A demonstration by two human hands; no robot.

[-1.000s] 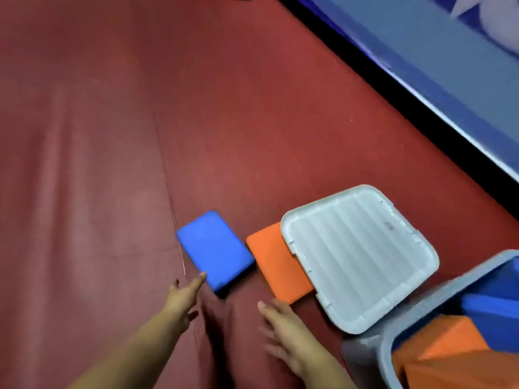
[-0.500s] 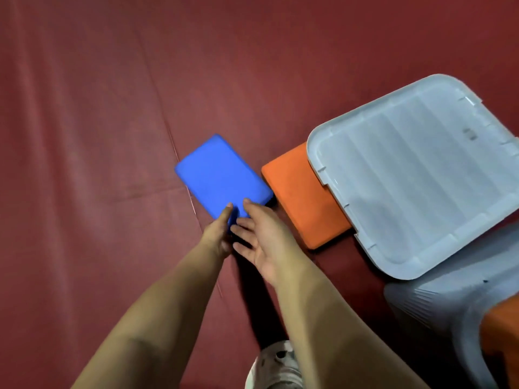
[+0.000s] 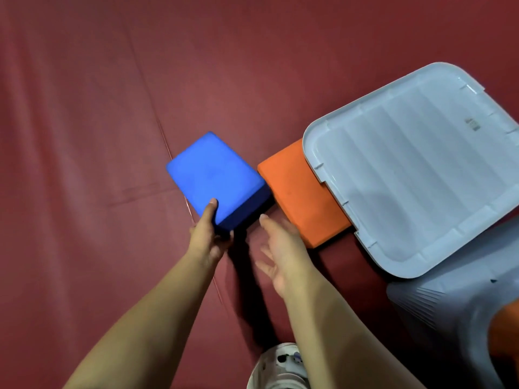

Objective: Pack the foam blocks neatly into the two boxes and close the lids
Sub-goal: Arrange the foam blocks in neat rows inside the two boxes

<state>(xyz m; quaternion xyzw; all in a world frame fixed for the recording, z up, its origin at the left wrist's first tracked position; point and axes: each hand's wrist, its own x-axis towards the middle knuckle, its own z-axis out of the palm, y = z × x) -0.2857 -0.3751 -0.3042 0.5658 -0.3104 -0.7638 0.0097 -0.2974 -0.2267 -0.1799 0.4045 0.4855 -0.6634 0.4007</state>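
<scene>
A blue foam block (image 3: pixel 213 175) is tilted up off the red mat, its near end raised. My left hand (image 3: pixel 209 237) grips that near corner, thumb on top and fingers beneath. My right hand (image 3: pixel 280 248) hovers open just right of the block's near end, touching nothing. An orange foam block (image 3: pixel 297 192) lies flat on the mat beside it, its far right part under a loose grey lid (image 3: pixel 415 169). The grey box (image 3: pixel 449 318) stands at the lower right with an orange block (image 3: pixel 505 329) showing inside at the frame edge.
The floor is a red mat (image 3: pixel 112 108) with creases and a seam running down past the blue block. My white shoe (image 3: pixel 280 366) shows at the bottom edge between my arms.
Both hands reached the blue block. My left hand has taken hold of its near end and lifted it, while my right hand has drawn back slightly. The camera has moved closer.
</scene>
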